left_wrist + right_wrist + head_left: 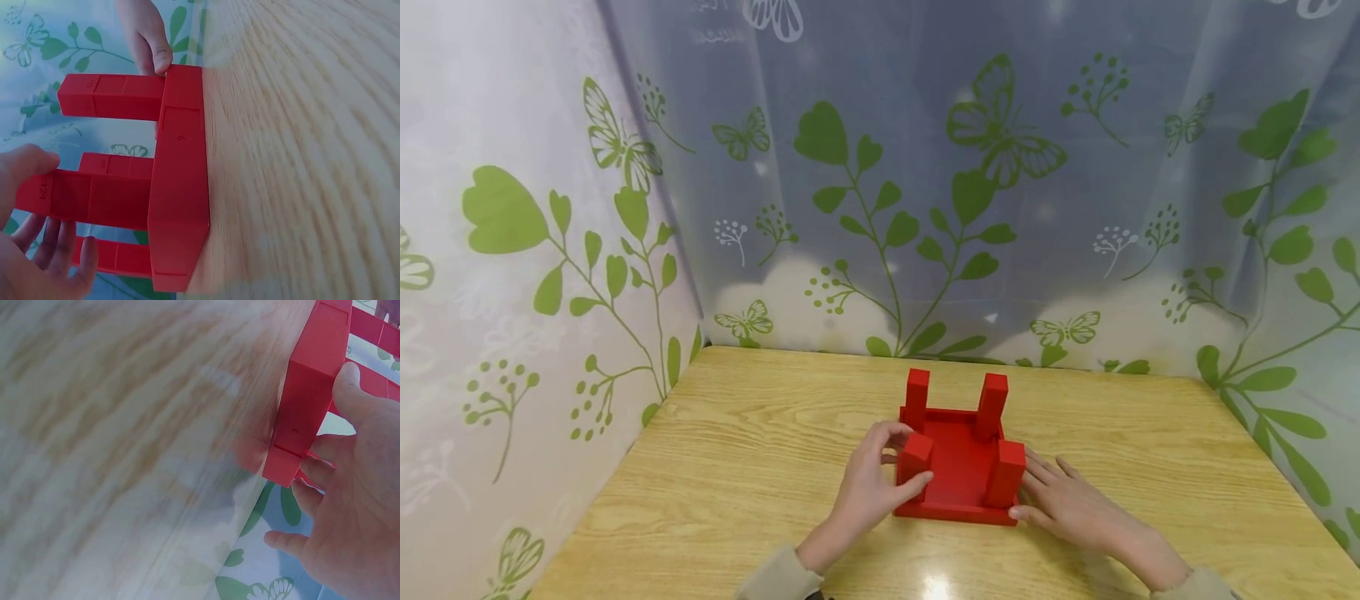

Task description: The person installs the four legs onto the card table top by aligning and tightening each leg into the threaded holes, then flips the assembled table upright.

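A red square tray-like base (958, 471) with a raised rim lies flat on the table, and several square red posts stand up from its corners. Around the near-left post (916, 457) my left hand (867, 485) curls, thumb on the near side and fingers behind; the left wrist view shows this post (119, 200) with numbers on its end. My right hand (1078, 507) rests against the base's right side with fairly straight fingers. Its thumb touches the rim by the near-right post (1006, 475). In the right wrist view, the fingers lie along the base's side wall (306, 406).
Light wood-grain table (760, 442) surrounds the red piece. A curtain (880, 208) printed with green leaves and butterflies hangs along the table's back edge and both sides.
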Action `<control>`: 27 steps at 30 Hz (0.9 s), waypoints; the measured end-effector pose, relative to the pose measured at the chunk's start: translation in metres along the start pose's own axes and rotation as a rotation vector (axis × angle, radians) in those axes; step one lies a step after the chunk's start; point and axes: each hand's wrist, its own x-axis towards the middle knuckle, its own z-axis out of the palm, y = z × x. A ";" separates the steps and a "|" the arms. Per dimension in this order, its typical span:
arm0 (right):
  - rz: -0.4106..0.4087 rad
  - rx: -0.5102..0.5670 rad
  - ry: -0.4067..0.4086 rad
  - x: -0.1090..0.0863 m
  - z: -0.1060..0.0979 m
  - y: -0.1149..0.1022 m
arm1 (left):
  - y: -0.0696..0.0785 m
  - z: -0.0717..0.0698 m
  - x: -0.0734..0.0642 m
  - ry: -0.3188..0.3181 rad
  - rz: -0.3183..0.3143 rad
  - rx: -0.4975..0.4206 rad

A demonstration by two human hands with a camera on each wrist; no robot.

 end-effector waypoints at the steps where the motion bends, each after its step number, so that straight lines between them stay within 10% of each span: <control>1: -0.003 -0.005 0.003 0.000 0.000 0.000 | -0.001 0.000 0.000 -0.008 0.016 -0.005; 11: -0.017 -0.032 0.012 0.001 -0.002 -0.002 | -0.005 -0.006 0.000 -0.144 0.037 -0.090; 19: -0.022 -0.029 0.012 0.001 0.001 0.001 | -0.003 0.002 -0.002 -0.003 -0.020 -0.015; 27: -0.018 -0.026 0.005 0.000 0.000 0.000 | 0.004 0.008 -0.004 0.098 0.061 0.151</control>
